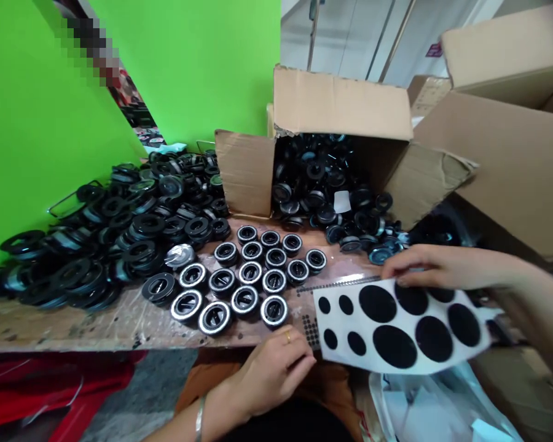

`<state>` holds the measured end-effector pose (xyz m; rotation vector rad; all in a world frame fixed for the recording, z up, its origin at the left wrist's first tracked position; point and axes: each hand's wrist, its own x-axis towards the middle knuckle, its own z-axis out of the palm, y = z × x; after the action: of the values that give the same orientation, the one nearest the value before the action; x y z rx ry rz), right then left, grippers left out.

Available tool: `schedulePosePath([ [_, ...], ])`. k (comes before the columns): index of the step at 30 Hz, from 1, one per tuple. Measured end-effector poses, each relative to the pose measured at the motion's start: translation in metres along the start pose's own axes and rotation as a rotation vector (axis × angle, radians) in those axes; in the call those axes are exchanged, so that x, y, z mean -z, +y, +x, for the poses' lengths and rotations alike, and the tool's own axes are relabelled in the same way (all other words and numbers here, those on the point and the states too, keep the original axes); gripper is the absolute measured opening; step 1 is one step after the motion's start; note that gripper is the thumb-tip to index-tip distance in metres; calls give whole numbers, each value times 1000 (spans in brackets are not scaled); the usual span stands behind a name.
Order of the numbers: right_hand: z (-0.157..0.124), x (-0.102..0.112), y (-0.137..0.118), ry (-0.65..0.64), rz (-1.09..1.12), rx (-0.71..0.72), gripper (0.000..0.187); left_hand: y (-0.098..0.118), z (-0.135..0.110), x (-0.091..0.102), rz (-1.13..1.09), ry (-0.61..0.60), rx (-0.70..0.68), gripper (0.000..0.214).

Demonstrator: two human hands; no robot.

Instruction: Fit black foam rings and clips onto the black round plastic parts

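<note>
Lying slantwise at the table's front edge, partly over the wood and partly out beyond it, a white sheet (406, 321) of black round stickers (395, 347) is seen, its right end bowed and uneven. By its look, it should be judged light, thin and floppy, smooth enough to slide, and easily creased rather than broken; it would best be taken by the bare margins, with a hold at two opposite edges so that sagging is prevented and the sticker faces are left unmarked. Its upper edge is pinched by the right hand (419, 264), whose fingers are laid close together over the border. The left hand (274, 371) is curled at the lower left corner, fingertips bunched; whether the sheet is gripped there cannot be told. Just left of the sheet, small black dots (310, 328) are spread on the table (133, 328). Farther left, round black pieces with pale rims (246, 299) are set out in loose rows. Beyond them, a pile of black rings (147, 224) is heaped, and an open cardboard box (343, 104) of dark parts is tipped toward the worker.
</note>
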<state>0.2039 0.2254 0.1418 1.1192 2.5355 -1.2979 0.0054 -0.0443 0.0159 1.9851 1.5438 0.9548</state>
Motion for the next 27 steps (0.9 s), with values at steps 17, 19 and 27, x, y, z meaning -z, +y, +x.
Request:
schedulePosePath([
  [17,71,-70,98,177,-348,82,15,-12,33,-52,251,-4,23,41],
  [19,67,-78,104,214,-320,104,12,-17,38,-61,305,-39,35,52],
  [27,55,-91,115,393,-264,178,7,-36,49,-66,438,-83,45,45],
])
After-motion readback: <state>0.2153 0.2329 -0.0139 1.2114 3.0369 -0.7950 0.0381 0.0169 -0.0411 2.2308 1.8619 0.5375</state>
